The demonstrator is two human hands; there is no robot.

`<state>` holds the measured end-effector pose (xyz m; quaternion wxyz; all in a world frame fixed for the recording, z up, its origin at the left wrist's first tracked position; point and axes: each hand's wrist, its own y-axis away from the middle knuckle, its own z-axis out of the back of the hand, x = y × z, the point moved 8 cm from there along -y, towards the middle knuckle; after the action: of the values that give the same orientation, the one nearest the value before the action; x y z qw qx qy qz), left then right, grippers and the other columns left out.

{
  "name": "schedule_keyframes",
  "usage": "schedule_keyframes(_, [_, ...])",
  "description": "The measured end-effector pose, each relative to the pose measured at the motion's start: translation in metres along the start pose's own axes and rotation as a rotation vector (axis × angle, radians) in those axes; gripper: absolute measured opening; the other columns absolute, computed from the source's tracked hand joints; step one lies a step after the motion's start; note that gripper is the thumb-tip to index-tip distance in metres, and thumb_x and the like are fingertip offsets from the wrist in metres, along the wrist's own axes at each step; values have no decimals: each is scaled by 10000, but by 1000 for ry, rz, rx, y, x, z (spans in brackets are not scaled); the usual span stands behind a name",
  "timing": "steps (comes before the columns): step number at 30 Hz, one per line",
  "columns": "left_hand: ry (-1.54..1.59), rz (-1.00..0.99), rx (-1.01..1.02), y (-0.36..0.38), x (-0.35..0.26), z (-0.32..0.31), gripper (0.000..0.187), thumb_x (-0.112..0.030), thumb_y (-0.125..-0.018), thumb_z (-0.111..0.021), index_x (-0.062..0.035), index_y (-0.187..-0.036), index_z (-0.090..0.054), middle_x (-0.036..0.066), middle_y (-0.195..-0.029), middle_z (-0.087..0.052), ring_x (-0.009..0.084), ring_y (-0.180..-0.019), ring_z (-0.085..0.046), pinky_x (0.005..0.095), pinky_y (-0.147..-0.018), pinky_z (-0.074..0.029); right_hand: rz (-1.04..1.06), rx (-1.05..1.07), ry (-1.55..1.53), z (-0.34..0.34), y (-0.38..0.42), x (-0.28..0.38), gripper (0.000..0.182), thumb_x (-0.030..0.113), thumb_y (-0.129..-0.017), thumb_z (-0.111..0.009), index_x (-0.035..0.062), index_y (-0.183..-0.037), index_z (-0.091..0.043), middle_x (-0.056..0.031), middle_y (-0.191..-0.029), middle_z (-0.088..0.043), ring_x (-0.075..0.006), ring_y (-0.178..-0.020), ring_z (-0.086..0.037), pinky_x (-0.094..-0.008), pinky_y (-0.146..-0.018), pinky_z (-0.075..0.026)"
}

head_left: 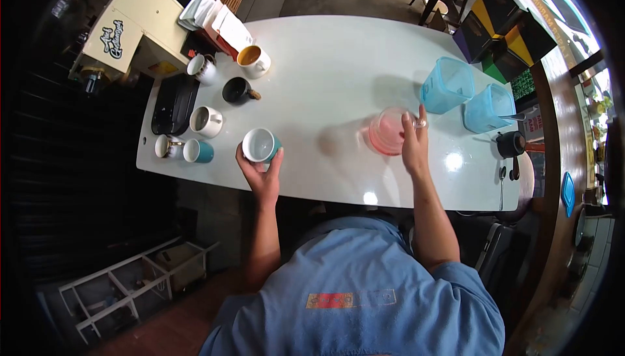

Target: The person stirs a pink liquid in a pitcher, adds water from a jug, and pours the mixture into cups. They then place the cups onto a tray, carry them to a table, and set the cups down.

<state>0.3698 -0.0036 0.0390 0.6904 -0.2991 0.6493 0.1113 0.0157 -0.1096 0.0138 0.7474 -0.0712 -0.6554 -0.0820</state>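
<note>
My left hand [263, 178] is wrapped round a cup [260, 145], white inside and teal outside, near the table's front edge. The cup's mouth faces up towards me, and nothing shows in it. Farther right, my right hand [415, 153] grips a clear, pink-tinted glass pitcher [387, 133] by its handle. The fingers and thumb close about the handle side, hiding part of it. Between the two hands lies bare white tabletop [325, 105].
Several mugs stand at left, among them a black mug [238, 90], a white mug [206, 122] and a teal cup [198, 151]. A cream machine [130, 21] is behind them. Two blue plastic containers [446, 86], a small black pot [510, 144] and spoons [502, 187] are at right.
</note>
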Motion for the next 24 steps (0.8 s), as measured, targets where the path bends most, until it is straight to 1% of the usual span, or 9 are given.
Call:
schedule_keyframes(2, [19, 24, -12, 5, -7, -7, 712, 9, -768, -736, 7, -1331, -301, 123, -1257, -431, 207, -1162, -474, 362, -1009, -396, 41, 124, -47, -1, -5, 37, 762, 387, -955, -505, -107, -1437, -180, -242, -1335, -461, -281, -1259, -430, -356, -1068, -308])
schedule_keyframes(3, [61, 27, 19, 7, -9, -12, 705, 10, -766, -737, 10, -1330, -313, 119, -1244, -450, 205, -1147, -488, 361, -1001, -404, 29, 135, -37, 0, -10, 45, 762, 387, -955, -505, -107, -1437, -180, -242, -1335, -461, -281, -1259, -430, -356, -1068, -308])
schedule_keyframes(5, [129, 23, 59, 11, -12, -21, 681, -4, -756, -751, 15, -1315, -363, 105, -1210, -500, 200, -1118, -523, 355, -975, -426, 176, 220, 69, -7, -19, 74, 670, 387, -972, -418, 2, -1478, -207, -144, -1317, -517, -235, -1132, -510, -355, -909, -429])
schedule_keyframes(9, [120, 3, 193, 11, -20, -32, 669, -62, -719, -791, 2, -1279, -430, 87, -1198, -520, 196, -1123, -527, 343, -965, -427, 235, 363, 70, -28, -25, 125, 575, 347, -977, -369, 38, -1458, -304, -82, -1252, -596, -217, -1116, -517, -332, -899, -402])
schedule_keyframes(12, [99, -43, 272, 4, -36, -37, 674, -82, -705, -803, -11, -1273, -447, 76, -1194, -529, 185, -1118, -529, 336, -959, -427, 325, 451, 92, -46, -28, 155, 551, 361, -975, -374, 42, -1423, -374, -88, -1249, -597, -223, -1106, -520, -335, -893, -405])
schedule_keyframes(13, [103, -56, 275, 0, -43, -39, 666, -97, -693, -811, -15, -1261, -473, 64, -1144, -566, 172, -1084, -548, 316, -928, -438, 363, 425, 80, -51, -24, 169, 495, 363, -975, -376, 28, -1310, -518, -86, -1197, -619, -213, -1091, -522, -324, -886, -404])
schedule_keyframes(14, [111, -62, 268, -4, -48, -37, 666, -97, -693, -811, -15, -1261, -473, 64, -1144, -566, 172, -1084, -548, 316, -928, -438, 373, 428, 87, -55, -23, 178, 495, 363, -975, -376, 28, -1310, -518, -86, -1197, -619, -213, -1091, -522, -324, -886, -404])
schedule_keyframes(17, [42, -87, 341, -14, -64, -42, 665, -105, -695, -807, -6, -1268, -483, 63, -1111, -598, 158, -1040, -571, 296, -895, -447, 478, 511, 135, -74, -20, 205, 400, 307, -961, -493, -44, -1077, -644, -131, -1042, -654, -201, -1005, -587, -326, -889, -441])
schedule_keyframes(24, [91, -96, 438, -23, -76, -58, 708, -132, -695, -803, 6, -1304, -470, 77, -1125, -615, 147, -1018, -586, 293, -874, -460, 733, 483, 240, -109, -3, 250, 361, 281, -914, -544, -53, -978, -666, -179, -994, -677, -258, -900, -605, -350, -821, -462])
